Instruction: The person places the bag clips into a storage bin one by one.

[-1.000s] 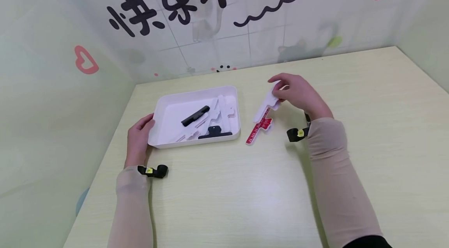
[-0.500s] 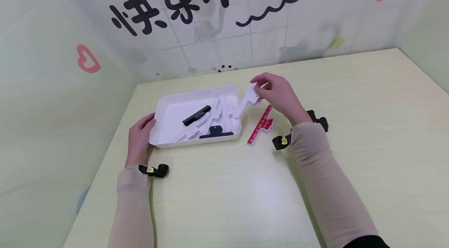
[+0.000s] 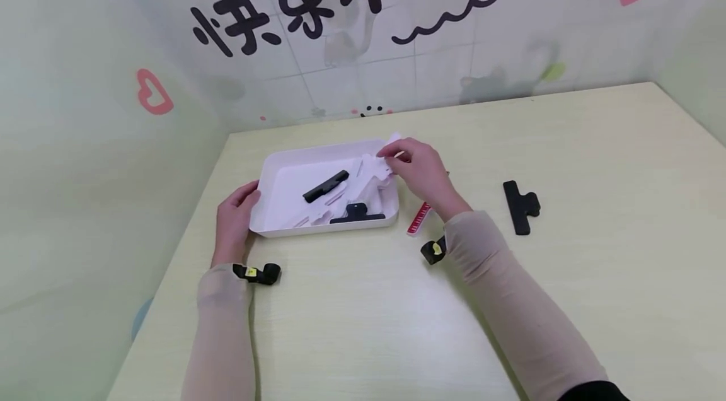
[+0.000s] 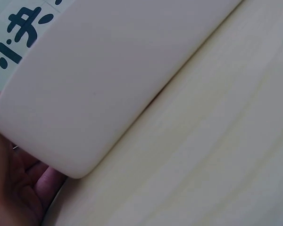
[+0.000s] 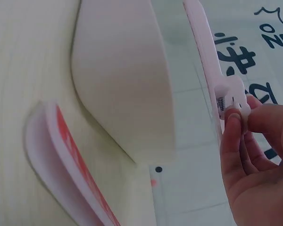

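My right hand pinches a white plastic clip over the right end of a white tray. The right wrist view shows its spring beside my fingertips. With my left hand I grip the tray's left edge. Inside the tray lie a long black clip, another black clip near the front wall, and several whitish clips, partly hidden by the held one. A red and white clip rests on the table right of the tray, partly covered by my right hand.
A black clip lies on the table, right of my right forearm. The pale wooden table backs onto a printed wall covering. Each wrist wears a black camera strap.
My right hand has carried the white clip left, from above the red and white clip to over the tray. My arm no longer hides the black clip at right. My left hand stays on the tray.
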### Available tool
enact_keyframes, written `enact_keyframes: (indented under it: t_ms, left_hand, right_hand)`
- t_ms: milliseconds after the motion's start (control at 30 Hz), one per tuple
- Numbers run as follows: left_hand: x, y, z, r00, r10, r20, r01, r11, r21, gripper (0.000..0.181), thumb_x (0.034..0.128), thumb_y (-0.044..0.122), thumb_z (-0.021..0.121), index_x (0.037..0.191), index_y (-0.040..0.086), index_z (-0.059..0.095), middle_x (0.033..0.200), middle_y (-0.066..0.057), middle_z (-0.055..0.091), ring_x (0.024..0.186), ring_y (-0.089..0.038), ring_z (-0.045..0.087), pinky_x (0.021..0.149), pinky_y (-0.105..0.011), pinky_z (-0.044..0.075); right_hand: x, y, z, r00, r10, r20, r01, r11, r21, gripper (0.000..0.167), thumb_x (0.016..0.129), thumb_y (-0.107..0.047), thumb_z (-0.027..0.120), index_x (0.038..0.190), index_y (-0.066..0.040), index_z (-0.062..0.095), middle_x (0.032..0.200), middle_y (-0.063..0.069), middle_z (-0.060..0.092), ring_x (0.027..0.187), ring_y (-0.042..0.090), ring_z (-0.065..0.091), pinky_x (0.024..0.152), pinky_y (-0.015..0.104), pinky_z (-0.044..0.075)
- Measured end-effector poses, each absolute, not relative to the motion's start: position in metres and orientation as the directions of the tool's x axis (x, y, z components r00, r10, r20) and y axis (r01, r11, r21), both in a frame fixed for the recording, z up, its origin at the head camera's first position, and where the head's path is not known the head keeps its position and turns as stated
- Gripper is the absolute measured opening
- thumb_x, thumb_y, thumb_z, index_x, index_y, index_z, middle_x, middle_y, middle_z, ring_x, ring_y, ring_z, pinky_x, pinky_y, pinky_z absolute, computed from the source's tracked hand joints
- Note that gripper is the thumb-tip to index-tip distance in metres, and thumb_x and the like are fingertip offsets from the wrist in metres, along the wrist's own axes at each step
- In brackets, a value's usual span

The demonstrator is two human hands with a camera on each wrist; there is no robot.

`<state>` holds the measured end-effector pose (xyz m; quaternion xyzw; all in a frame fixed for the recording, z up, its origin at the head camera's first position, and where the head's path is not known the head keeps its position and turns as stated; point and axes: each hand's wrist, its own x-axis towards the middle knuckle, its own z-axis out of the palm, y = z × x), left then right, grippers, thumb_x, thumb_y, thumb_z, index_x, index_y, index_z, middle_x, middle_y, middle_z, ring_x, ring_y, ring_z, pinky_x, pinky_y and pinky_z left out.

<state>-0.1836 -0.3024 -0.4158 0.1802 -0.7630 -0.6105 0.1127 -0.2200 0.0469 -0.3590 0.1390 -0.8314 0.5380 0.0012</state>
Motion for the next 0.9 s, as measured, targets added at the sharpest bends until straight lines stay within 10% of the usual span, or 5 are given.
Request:
enact_keyframes:
  t_ms: [900]
  left_hand:
    - [-0.182,-0.303,-0.418,-0.910,-0.413,0.041,-0.062,0.233,0.970,0.032,0.0849,0.033,0.060,0.114,0.022,0.062,0.117,0.005,0.056,0.107,-0.010,0.048,0.088,-0.028,0.042]
  right_hand:
    - [-0.202,-0.075,-0.373,-0.959,-0.261,0.108,-0.167,0.213,-0.963,0.016,0.086,-0.007,0.053,0.080,-0.017,0.064,0.085,-0.003,0.058,0.074,0.014,0.055,0.061,0.026,0.045]
